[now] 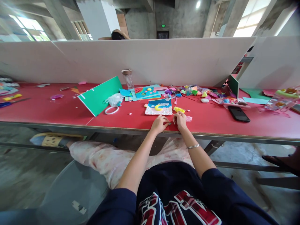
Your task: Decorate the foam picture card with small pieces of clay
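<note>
At the front edge of the red table, the person's 2 hands work close together, well right of the table's left end. The left hand reaches over that edge with its grip half curled, thumb and fingers drawn in toward a small green bit at the fingertips; whether the grip has hold of it, I cannot tell. The right hand faces it just across a narrow gap, fingers bent down toward the tabletop and its grip nearly closed; what it may have hold of is hidden. The clay picture, blue above with a bumpy white border and a yellow crescent, lies flat just beyond the left grip, farther from the front edge than the fingers and apart from them. A yellow packet lies just past the right grip, beside the picture's right side, and a pink scrap sits by the right hand's outer side, nearer the front edge. Toward the rear edge, a watermelon-decorated sheet lies behind the picture, with a heap of coloured packets to its right. Left of the picture are a white ring and a standing green board.
</note>
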The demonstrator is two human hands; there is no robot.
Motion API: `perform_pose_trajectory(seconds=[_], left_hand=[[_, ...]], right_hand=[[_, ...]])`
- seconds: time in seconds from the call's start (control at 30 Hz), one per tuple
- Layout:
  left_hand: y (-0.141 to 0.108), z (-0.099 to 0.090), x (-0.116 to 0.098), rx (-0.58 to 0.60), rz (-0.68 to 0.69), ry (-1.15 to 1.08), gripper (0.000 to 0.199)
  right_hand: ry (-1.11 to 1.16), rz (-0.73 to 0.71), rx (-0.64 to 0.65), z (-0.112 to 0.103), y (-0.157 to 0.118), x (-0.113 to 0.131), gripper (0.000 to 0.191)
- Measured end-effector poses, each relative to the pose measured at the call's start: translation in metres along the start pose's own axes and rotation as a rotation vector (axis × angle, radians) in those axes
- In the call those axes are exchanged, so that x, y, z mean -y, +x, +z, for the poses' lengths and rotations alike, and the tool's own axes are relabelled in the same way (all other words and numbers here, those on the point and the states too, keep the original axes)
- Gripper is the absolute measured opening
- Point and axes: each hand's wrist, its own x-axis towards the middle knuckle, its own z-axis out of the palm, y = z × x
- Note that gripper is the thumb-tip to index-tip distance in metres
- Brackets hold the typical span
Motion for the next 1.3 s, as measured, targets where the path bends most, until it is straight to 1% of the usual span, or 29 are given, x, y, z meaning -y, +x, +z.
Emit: perform_pose_trajectory(seconds=[0.13,0.33,0.47,0.57,0.63,0.73,0.8,0.93,1.0,1.1,1.2,1.3], left_hand=[[-0.004,0.001,-0.004,-0.016,0.059,0.077,0.013],[-0.009,-0.001,-0.013,-0.064,0.090,0.130,0.015],[-0.010,-0.003,-0.015,-0.054,0.102,0.168,0.014],[-0.010,-0.005,-0.015,-0.028,0.126,0.137,0.015],[-0.010,-0.006,-0.016,-0.027,0.113,0.139,0.016],[-0.011,-0.007,-0.018,-0.055,0.070,0.202,0.016],[-0.011,-0.007,-0.019,-0.068,0.066,0.220,0.015],[-0.010,-0.009,-0.021,-0.043,0.081,0.186,0.014],[-0.011,-0.008,-0.022,-0.030,0.072,0.212,0.015],[-0.012,-0.007,-0.023,-0.065,0.042,0.269,0.015],[-0.014,-0.007,-0.023,-0.077,0.072,0.242,0.014],[-0.013,-0.008,-0.022,-0.040,0.089,0.200,0.013]], right_hand=[[-0.009,0.006,0.008,0.000,0.000,0.000,0.017],[-0.005,-0.003,0.013,-0.001,0.001,-0.002,0.017],[-0.009,-0.010,0.010,-0.001,0.000,-0.002,0.018],[-0.009,0.002,-0.003,0.000,0.000,-0.001,0.017],[-0.016,0.002,-0.001,-0.001,0.000,-0.001,0.016],[-0.031,-0.010,0.003,-0.001,0.001,-0.002,0.017],[-0.033,-0.013,0.003,-0.001,0.002,-0.003,0.017],[-0.036,-0.008,0.008,-0.002,0.002,-0.004,0.018],[-0.047,-0.009,0.018,-0.002,0.002,-0.004,0.018],[-0.060,-0.002,0.038,-0.002,0.001,-0.005,0.018],[-0.075,0.006,0.053,-0.002,0.001,-0.005,0.019],[-0.073,-0.009,0.063,-0.001,0.000,-0.004,0.019]])
